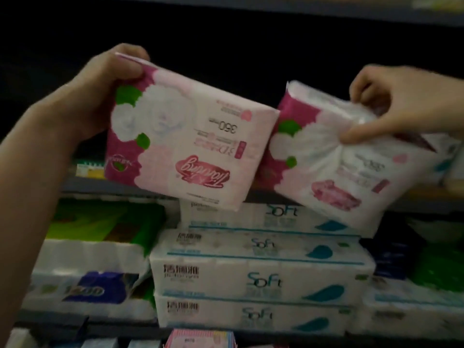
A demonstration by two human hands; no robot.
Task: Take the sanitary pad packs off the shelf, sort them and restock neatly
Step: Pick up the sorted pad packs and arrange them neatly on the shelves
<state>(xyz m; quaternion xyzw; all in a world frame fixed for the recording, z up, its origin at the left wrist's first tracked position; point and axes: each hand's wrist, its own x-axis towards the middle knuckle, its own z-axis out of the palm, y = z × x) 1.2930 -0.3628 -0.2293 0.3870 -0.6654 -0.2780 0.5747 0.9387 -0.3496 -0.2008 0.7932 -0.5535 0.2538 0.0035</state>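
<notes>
Dim shelves (105, 187) behind; each hand (left (100, 96), right (401, 104)) grips a pad pack (190, 141).

The left hand (100, 89) is raised on a bare forearm that climbs from the lower left, fingers curled over the top corner of a pad pack (190, 139). The right hand (399, 104), reaching in from the right edge, pinches the wrapper of a second pad pack (334, 167).

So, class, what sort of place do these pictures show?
Most likely a shop aisle. Stacked "Soft" tissue packs fill a shelf, a price tag sits on the shelf edge, and each hand holds a matching pink pad pack.
</notes>
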